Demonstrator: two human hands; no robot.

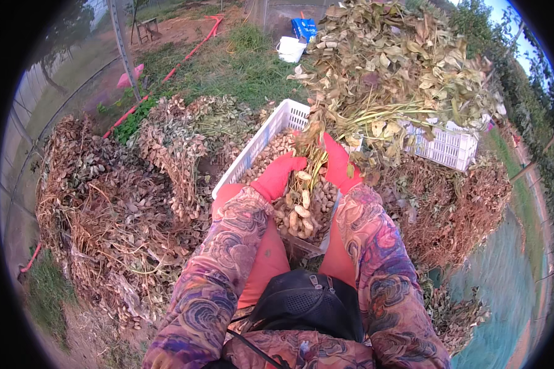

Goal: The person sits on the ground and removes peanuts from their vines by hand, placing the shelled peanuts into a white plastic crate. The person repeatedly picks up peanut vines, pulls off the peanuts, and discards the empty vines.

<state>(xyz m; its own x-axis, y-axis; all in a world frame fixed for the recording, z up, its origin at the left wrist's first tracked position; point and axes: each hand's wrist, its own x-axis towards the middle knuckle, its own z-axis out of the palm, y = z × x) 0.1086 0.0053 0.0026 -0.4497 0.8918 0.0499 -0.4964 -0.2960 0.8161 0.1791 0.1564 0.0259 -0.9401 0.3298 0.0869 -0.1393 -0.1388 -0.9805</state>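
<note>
Both my hands wear red gloves and meet over a white plastic crate (247,157) between my knees. From the left side, my left hand (281,173) closes on the stems of a peanut plant (318,163); some of its fingers are hidden. My right hand (339,161) grips the same stems from the right, its fingertips partly covered by leaves. Pale peanut pods (306,198) hang from the plant toward me. Loose peanuts (270,150) fill the crate beneath, and the hanging pods hide part of them.
A tall heap of leafy peanut plants (397,64) rises ahead right, over another white crate (443,145). Dried plants (115,212) are piled at left, more (448,207) at right. A white bucket (291,49), blue bag (304,28) and red hose (191,53) lie beyond.
</note>
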